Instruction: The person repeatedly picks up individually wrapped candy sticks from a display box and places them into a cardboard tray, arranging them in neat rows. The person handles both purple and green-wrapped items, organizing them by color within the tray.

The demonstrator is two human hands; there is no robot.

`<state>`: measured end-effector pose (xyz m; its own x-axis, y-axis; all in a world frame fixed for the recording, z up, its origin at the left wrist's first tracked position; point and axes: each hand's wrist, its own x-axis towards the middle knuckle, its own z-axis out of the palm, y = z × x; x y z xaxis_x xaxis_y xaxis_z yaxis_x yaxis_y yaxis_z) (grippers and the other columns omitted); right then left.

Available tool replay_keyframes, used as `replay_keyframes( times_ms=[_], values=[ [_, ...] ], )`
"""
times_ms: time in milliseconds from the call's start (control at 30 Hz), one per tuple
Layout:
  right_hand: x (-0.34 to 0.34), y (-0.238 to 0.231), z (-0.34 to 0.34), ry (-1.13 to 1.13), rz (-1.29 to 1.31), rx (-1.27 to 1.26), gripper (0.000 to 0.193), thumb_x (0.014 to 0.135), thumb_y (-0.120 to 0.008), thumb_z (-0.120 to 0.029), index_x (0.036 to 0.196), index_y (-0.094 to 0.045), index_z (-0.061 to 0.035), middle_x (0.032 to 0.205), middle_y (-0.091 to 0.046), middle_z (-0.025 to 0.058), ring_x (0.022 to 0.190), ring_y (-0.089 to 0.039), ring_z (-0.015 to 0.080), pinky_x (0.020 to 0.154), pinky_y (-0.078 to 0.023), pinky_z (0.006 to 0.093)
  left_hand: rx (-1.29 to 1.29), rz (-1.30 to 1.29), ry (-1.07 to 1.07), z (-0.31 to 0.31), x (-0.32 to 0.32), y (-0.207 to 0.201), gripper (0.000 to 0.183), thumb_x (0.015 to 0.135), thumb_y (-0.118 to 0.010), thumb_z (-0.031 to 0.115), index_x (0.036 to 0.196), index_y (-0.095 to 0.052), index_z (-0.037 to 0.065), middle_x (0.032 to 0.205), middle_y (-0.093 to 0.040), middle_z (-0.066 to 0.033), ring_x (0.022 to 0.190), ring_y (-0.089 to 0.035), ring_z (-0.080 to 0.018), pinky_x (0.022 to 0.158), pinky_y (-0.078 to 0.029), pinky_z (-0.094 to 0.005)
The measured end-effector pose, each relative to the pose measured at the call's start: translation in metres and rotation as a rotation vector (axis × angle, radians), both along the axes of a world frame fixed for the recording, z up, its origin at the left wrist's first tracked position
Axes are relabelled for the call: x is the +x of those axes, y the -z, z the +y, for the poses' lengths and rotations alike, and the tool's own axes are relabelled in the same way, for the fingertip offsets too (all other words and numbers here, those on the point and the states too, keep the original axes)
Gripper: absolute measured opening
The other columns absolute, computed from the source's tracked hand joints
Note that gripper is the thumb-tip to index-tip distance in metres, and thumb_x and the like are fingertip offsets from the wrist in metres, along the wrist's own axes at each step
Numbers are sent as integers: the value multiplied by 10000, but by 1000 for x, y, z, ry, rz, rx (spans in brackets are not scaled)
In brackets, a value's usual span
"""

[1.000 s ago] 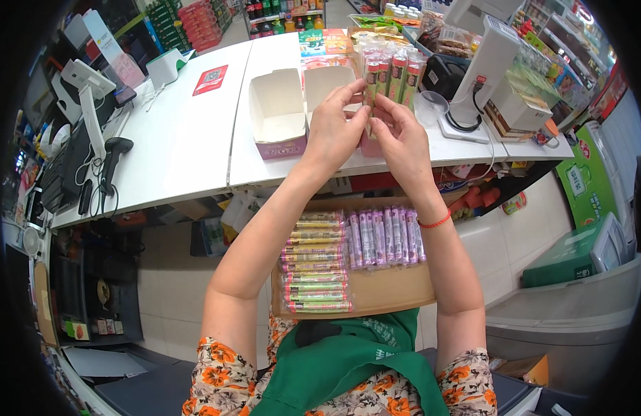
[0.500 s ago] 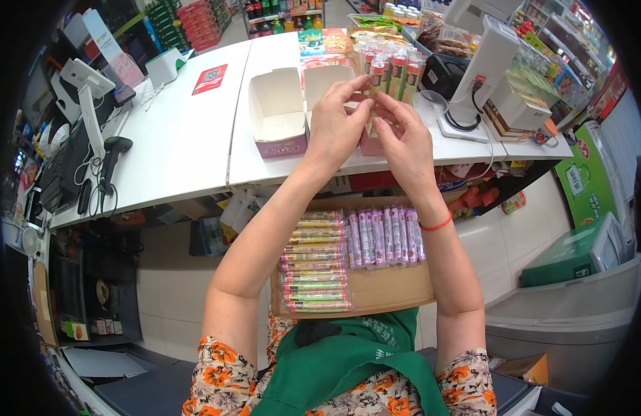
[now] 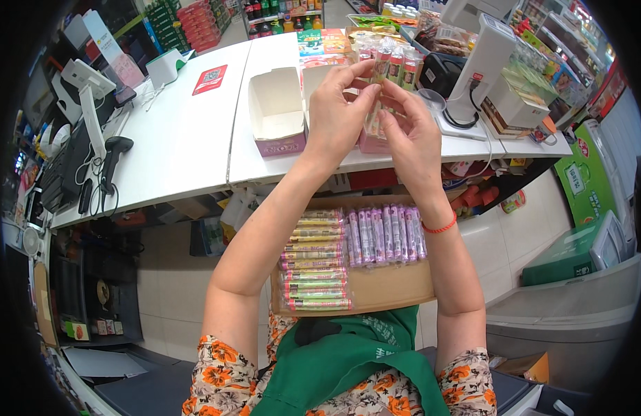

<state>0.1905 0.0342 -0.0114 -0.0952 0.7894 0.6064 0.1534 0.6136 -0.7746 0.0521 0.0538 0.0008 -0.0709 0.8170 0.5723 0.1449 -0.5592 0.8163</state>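
Note:
Over a purple display box (image 3: 373, 144) on the counter, my left hand (image 3: 336, 111) pinches a clear-wrapped candy roll (image 3: 381, 67) between thumb and fingers. My right hand (image 3: 416, 142) is closed around the same roll from the other side, its fingertips partly hidden. Several more upright candy rolls (image 3: 408, 74) stand just behind my fingers. Below my forearms, a cardboard tray (image 3: 391, 291) holds two groups of rolls: purple ones (image 3: 384, 236) lying lengthwise and yellow, pink and green ones (image 3: 313, 260) lying crosswise.
An open white-lined box (image 3: 277, 111) stands left of my hands. Farther right are a white device (image 3: 483, 62) with a black cable and a clear round lid (image 3: 433, 99). At the counter's left are a red code card (image 3: 210, 80) and a handheld scanner (image 3: 112, 163).
The candy roll has shifted slightly, its top now a little farther right. My right hand has moved slightly right and down; my left hand stays nearly in place.

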Motion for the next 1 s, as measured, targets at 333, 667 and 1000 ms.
replay_keyframes(
  times_ms=[333, 667, 1000],
  values=[
    [-3, -8, -11, 93, 21, 158, 386, 918, -667, 21, 1299, -662, -41, 1175, -661, 91, 1052, -670, 182, 876, -562, 313, -17, -129, 39, -11, 1, -12, 284, 928, -762, 133, 1180, -697, 19, 1058, -716, -24, 937, -649, -87, 813, -512, -238],
    [-1, -12, -26, 120, -8, 157, 329, 887, -701, 11, 1205, -689, -74, 1085, -684, 66, 981, -682, 179, 829, -545, 312, -20, -224, 101, -34, -5, -13, 304, 937, -745, 154, 1184, -670, -6, 1021, -712, -42, 885, -659, -94, 703, -542, -242],
    [8, 9, -41, 124, -141, 180, 273, 857, -724, -32, 1128, -690, -51, 995, -698, 85, 916, -687, 199, 797, -535, 323, -139, -403, 170, -67, -14, -1, 291, 937, -724, 82, 1194, -621, -8, 1035, -682, -44, 947, -654, -112, 773, -553, -255]
  ],
)
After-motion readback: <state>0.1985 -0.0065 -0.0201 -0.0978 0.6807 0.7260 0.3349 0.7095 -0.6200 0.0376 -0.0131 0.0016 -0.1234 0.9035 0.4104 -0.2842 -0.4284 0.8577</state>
